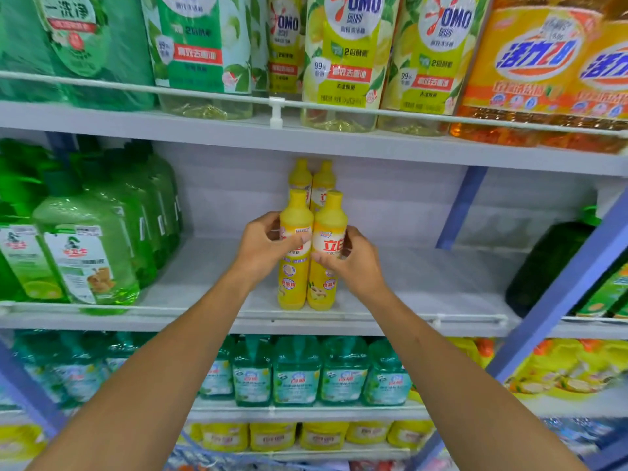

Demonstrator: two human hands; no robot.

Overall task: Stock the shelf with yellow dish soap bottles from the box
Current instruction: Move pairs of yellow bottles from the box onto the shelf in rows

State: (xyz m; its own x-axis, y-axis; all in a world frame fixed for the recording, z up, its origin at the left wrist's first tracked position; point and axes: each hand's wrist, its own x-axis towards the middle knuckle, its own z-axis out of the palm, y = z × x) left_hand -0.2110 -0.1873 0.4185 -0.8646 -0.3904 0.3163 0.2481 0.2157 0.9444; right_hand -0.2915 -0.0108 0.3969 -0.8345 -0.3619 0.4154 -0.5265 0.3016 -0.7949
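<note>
Head view, left fingers (269, 219) gripping left yellow bottle (295, 278), right fingers (325, 259) gripping right bottle (330, 217)

Rear yellow bottles (324, 180) mostly hidden — top-shelf bottles (346, 45) cropped.

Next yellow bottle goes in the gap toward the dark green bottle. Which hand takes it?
Right, probably. The right hand grips the right front bottle, next to that bare shelf stretch before the dark green bottle. The left hand holds the left front bottle and would have to cross both.
</note>
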